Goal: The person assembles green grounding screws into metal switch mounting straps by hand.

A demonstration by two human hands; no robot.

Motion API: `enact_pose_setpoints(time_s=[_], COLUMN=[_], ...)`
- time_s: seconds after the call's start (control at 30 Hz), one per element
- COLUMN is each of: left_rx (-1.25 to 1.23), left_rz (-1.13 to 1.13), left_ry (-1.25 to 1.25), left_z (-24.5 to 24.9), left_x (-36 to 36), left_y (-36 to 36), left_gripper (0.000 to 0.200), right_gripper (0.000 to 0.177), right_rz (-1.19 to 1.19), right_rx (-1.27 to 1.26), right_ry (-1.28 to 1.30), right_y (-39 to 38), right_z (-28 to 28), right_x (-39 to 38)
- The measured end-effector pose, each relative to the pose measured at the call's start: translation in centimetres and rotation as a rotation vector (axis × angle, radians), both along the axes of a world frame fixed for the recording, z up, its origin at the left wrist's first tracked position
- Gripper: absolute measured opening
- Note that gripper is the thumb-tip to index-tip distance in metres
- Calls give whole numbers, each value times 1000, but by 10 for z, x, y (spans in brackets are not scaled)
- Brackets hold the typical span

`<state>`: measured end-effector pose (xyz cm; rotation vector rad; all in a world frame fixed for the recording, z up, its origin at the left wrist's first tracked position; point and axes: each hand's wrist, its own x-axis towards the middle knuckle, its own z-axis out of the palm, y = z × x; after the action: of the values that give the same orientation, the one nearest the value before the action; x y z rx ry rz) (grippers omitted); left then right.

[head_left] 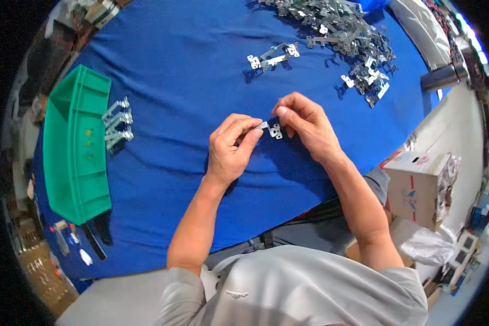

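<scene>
My left hand (231, 145) pinches a small silver metal bracket (275, 131) between thumb and fingers. The bracket's end with round holes sticks out to the right, and its other end is hidden by my fingers. Just beside it, my right hand (308, 126) has its thumb and index finger pressed together; whatever they hold is too small to make out. Both hands are above a blue cloth (190, 70). Beyond them lies a loose group of metal brackets (271, 57).
A large heap of metal brackets (342, 27) covers the far right of the cloth. At the left stands a green bin (95, 187) with several small brass-coloured pieces inside. Several brackets (118, 125) lie in a row beside it. A cardboard box (413, 187) stands right of the table.
</scene>
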<state>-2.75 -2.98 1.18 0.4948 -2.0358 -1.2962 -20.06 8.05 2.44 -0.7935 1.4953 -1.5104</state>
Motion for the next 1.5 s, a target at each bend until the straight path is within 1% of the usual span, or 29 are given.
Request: enact_pose_setpoints(time_s=[0.03,0.13,0.23,0.37,0.47,0.67,0.77,0.87,0.97,1.07,1.17,1.27,1.37,1.47,1.5], left_rx=[-58,165,226,257,167,170,199,34,-102,-94,-202,-139,-88,-64,-58], left_rz=[50,226,258,258,265,244,244,267,232,229,181,179,171,161,156], left_ry=[46,-16,10,4,-2,-23,1,64,-7,78,160,60,23,8,6], left_z=[0,-5,-5,-9,-9,-13,-12,-12,3,0,-3,4,5,7,7], left_x=[-2,2,0,0,-1,0,1,0,4,2,-1,4,7,9,10], left_y=[0,1,2,2,1,1,0,-1,-1,-3,-4,-1,-1,-2,-2], left_gripper=[10,10,13,15,16,18,17,15,11,11,10,14,14,14,14], right_gripper=[17,17,20,22,22,23,23,24,18,15,13,16,19,23,23], right_rz=[-31,84,198,194,182,203,197,245,339,298,210,206,198,277,286], right_rx=[-29,168,185,191,192,180,226,279,375,205,268,151,89,119,119], right_ry=[-20,-74,-44,17,21,51,109,239,409,524,340,294,99,11,22], right_y=[-1,3,6,6,7,4,2,-1,-10,-9,-4,-5,-8,-13,-16], right_z=[-6,10,12,12,10,11,17,30,48,26,16,8,12,21,22], right_x=[-2,-3,9,15,13,11,9,6,-1,-5,4,4,6,-1,-3])
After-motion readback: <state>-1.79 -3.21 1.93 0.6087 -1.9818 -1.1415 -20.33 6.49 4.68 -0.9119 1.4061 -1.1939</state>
